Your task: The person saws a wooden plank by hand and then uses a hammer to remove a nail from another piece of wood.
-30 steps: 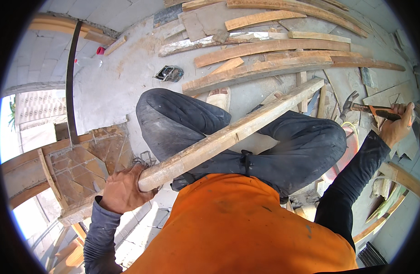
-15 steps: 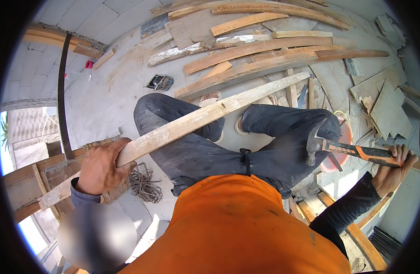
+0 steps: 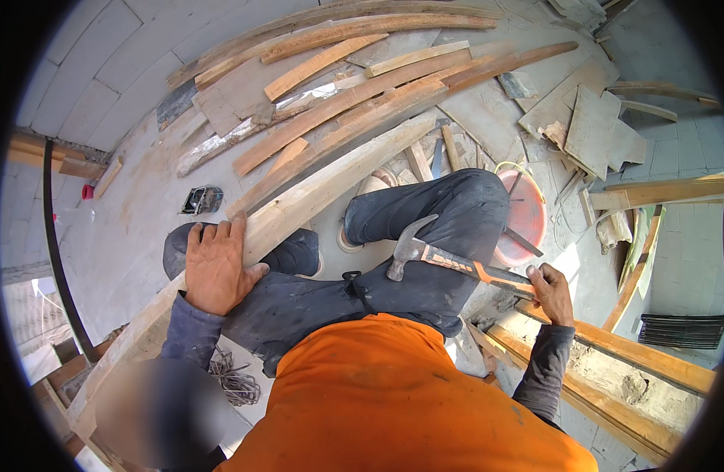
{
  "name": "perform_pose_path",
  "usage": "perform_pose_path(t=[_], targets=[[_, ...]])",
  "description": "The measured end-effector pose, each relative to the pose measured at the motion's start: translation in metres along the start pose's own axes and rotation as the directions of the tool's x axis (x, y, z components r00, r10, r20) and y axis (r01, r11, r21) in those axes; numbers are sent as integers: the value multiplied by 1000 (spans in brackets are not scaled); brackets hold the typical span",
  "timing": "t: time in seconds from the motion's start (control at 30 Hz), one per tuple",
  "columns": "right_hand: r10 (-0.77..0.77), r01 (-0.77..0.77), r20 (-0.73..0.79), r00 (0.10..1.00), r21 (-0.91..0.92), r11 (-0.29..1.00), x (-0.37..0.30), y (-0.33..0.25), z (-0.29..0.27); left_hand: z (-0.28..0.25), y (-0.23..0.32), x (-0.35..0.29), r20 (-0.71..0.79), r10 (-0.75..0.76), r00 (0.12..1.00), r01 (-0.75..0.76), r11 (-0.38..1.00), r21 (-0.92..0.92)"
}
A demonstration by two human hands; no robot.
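Observation:
A long pale timber (image 3: 330, 191) runs diagonally from the lower left, across my left leg, toward the stacked boards. My left hand (image 3: 218, 267) lies over it, fingers across the top and thumb on the near side. In my right hand (image 3: 552, 293) is the end of a claw hammer's handle; the claw hammer (image 3: 472, 268) has an orange and black grip. Its metal head hovers above or rests on my dark trousers between the thighs; I cannot tell which. A blurred round patch covers the area beside my left forearm, hiding part of the timber.
Several boards (image 3: 378, 71) lie ahead on the floor. Right of my knee stands a reddish bucket (image 3: 527, 224) with a metal bar across it. A handsaw (image 3: 437, 160) lies beyond my feet, a wire bundle (image 3: 236, 380) by my left hip. Broken panels (image 3: 590, 130) lean farther right.
The view has turned to the right. My left hand has shifted forward along the timber, its fingers now over the top. The hammer has come inward over my lap from beyond my right knee.

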State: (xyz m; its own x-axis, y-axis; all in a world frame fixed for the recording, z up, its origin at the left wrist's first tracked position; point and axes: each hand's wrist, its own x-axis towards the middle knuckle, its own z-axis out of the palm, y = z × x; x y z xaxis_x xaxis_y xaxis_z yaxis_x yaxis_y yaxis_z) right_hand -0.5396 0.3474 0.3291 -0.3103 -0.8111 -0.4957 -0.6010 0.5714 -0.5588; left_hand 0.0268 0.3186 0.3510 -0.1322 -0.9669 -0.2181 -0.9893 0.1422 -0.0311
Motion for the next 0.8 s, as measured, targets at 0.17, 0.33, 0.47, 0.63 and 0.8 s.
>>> perform_pose_path(t=[0.17, 0.33, 0.47, 0.63, 0.8], targets=[[-65, 311, 570, 819, -347, 885, -24, -35, 58, 14, -3, 27, 149, -59, 987, 74, 992, -98], [-24, -26, 714, 700, 59, 998, -56, -63, 103, 6, -16, 29, 130, -2, 992, 17, 994, -112], [-442, 250, 497, 747, 407, 879, -69, -94, 147, 1, -22, 37, 125, 1, 992, 7, 998, -68], [-451, 423, 521, 724, 181, 888, -56, -141, 168, 19, -31, 30, 77, 38, 996, -32, 996, -77], [-538, 342, 465, 703, 442, 829, -62, -141, 182, 24, -34, 28, 76, 34, 997, -26, 995, -98]])
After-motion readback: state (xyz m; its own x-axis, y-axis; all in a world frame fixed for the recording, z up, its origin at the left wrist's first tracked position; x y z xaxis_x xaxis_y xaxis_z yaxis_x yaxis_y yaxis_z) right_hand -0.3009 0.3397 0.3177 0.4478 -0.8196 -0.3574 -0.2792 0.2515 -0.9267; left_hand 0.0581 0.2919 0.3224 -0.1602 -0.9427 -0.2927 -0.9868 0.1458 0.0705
